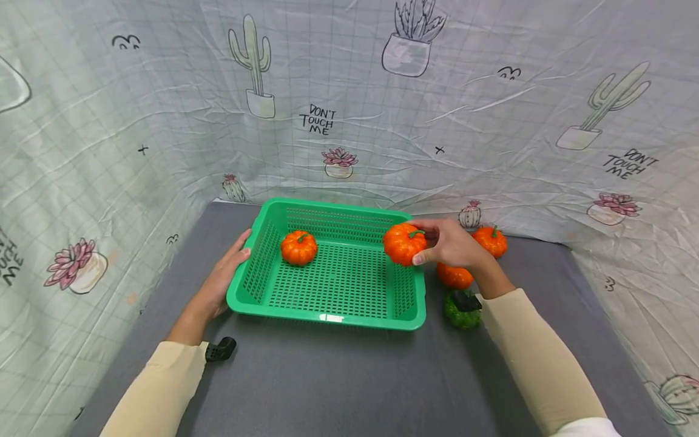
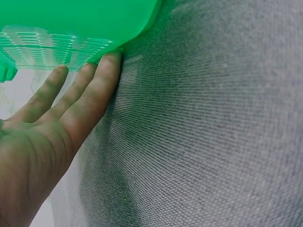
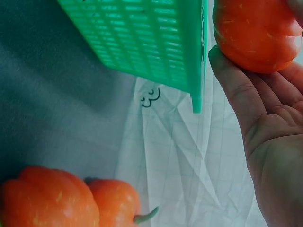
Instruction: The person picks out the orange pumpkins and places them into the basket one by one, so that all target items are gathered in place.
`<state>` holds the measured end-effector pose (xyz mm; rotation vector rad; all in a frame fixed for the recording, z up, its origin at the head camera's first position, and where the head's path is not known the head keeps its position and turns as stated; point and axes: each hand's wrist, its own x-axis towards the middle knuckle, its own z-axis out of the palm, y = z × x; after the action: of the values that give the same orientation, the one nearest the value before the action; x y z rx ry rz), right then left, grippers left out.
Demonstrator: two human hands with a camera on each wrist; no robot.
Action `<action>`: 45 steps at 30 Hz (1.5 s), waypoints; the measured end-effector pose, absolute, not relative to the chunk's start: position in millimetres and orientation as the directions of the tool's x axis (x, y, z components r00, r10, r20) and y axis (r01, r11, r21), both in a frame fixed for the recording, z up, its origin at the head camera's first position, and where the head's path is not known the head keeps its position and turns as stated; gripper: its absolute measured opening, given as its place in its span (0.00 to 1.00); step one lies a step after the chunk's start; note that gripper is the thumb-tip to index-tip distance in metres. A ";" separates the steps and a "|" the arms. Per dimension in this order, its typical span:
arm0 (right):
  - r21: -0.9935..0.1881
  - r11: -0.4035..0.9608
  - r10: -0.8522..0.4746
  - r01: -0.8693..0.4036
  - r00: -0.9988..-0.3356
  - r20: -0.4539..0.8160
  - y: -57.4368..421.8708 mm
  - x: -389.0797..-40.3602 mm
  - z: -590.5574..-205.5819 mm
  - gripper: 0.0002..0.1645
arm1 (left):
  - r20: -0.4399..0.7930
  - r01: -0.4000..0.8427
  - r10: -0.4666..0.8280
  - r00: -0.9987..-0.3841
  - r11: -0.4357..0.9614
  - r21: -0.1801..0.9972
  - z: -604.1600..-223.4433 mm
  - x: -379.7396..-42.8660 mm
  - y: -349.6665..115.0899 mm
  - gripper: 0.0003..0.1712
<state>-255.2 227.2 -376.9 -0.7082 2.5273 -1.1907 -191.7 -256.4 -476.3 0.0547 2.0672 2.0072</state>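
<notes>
The glossy, ribbed orange pumpkin with a green stem is at the right rim of the green perforated plastic basket, pinched between the right hand's thumb and fingers. That skin looks slick to me: a weak pinch or a clipped rim could drop it outside the basket. At the basket's left side, the left hand lies with fingers extended against it; I'd fear a hard push skidding it and rolling the round orange pumpkin inside, near its left end. Right of the basket, a low sweep could knock the bumpy dark-green pumpkin.
</notes>
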 end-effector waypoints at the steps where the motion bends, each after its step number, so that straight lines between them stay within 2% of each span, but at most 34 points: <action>1: -0.769 0.550 -0.532 -0.327 -0.847 -0.020 225.5 -255.5 -376.3 0.46 | -0.158 -0.152 0.206 -0.966 0.044 0.987 -476.2 -191.9 -256.2 0.36; 12: -0.807 0.478 -0.580 -0.346 -0.814 0.006 209.3 -258.7 -377.4 0.44 | -0.169 -0.162 0.211 -0.963 0.052 0.985 -476.3 -192.9 -253.8 0.36; 26: -0.809 0.488 -0.599 -0.327 -0.800 -0.038 183.3 -257.0 -374.0 0.47 | -0.148 -0.148 0.230 -0.962 0.014 0.989 -475.2 -192.1 -252.1 0.35; 45: -0.828 0.479 -0.605 -0.291 -0.793 -0.071 156.1 -267.7 -362.0 0.47 | -0.161 -0.156 0.208 -0.965 0.042 0.987 -475.8 -190.4 -255.1 0.36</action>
<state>-267.7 156.1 -362.0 -0.7533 2.3756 -1.2297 -190.4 -255.1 -475.8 0.0532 2.0605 2.0084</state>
